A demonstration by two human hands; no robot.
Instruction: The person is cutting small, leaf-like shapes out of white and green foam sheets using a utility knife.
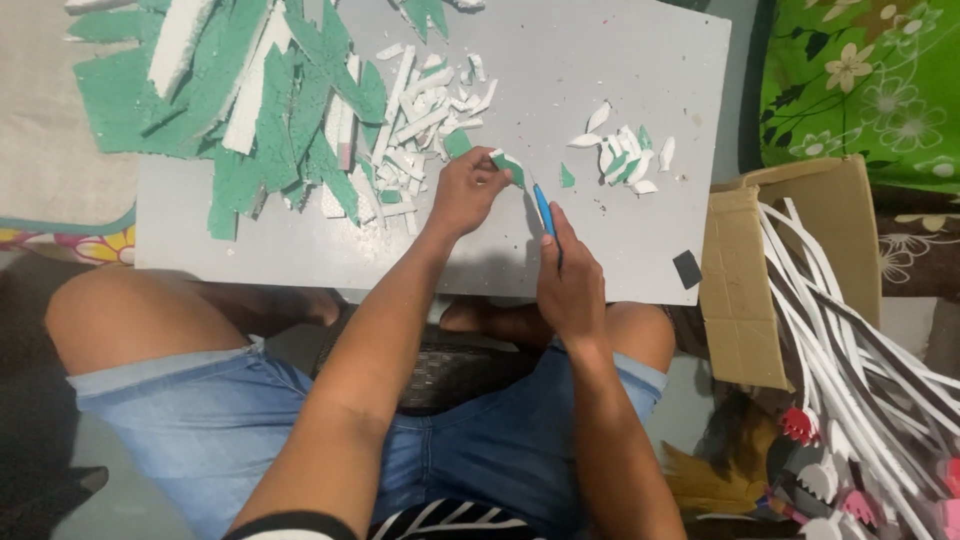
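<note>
I count two hands at work, my left hand (465, 192) and right hand (570, 283), one blue-handled craft knife (544, 212), one grey rectangular cutting board (300, 250), one brown cardboard box (740, 300) and one small black square piece (687, 269). The green-and-white foam scraps (270, 110) are too many to count.

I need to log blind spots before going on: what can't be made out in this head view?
- Blade tip of the blue-handled knife: too small, and it meets the green foam piece there.
- Right hand fingers: curled under, hidden by the hand's back.
- Left hand fingertips: partly hidden by the piece.
- Green foam pile: cut off by the top edge.
- White strips: run off the right edge.
</note>
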